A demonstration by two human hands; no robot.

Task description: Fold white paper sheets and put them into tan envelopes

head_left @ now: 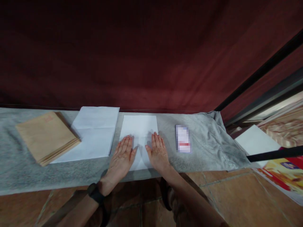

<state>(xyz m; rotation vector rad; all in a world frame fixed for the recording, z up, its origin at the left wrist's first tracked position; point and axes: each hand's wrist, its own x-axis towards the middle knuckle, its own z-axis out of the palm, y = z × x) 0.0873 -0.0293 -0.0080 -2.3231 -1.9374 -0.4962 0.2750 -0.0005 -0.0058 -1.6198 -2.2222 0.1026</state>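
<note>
A blank white sheet of paper lies on the grey cloth, straight in front of me. My left hand rests flat over its left edge, fingers stretched out and pointing away. On the right edge my right hand lies flat in the same way, its thumb turned inward. Neither hand grips anything. To the left is a stack of white paper with a crease across its top sheet. A pile of brown paper envelopes partly covers that stack's left side.
A grey cloth covers the narrow bench. Right of my hands lies a small flat item, its face blurred out. A dark red curtain hangs behind. Black bars, a white sheet and a colourful printed box are at right.
</note>
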